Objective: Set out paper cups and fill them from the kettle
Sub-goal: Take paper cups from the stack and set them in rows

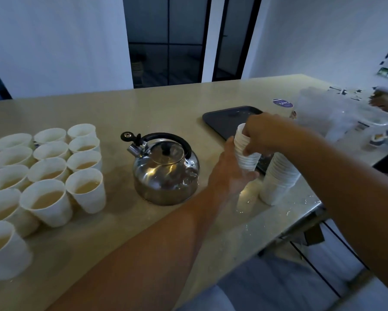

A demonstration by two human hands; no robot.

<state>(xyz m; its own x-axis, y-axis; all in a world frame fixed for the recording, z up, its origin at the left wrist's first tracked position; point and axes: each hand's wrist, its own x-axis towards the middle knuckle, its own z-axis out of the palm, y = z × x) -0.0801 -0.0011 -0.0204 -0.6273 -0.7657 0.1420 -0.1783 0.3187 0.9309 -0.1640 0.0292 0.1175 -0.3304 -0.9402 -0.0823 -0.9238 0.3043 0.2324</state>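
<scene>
From the head camera, the left hand curls around the base of a ribbed stack of nested white paper cups, while the right hand pinches its top rim. A second, taller stack stands just beside it on the smooth beige counter. The domed, shiny steel kettle sits mid-counter; filled cups cluster at left. A dark tray lies behind.

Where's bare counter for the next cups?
Free: the strip between the filled cups and the kettle, plus the counter behind both. Crowded: right side, where both hands hold a cup stack beside the tray.
</scene>
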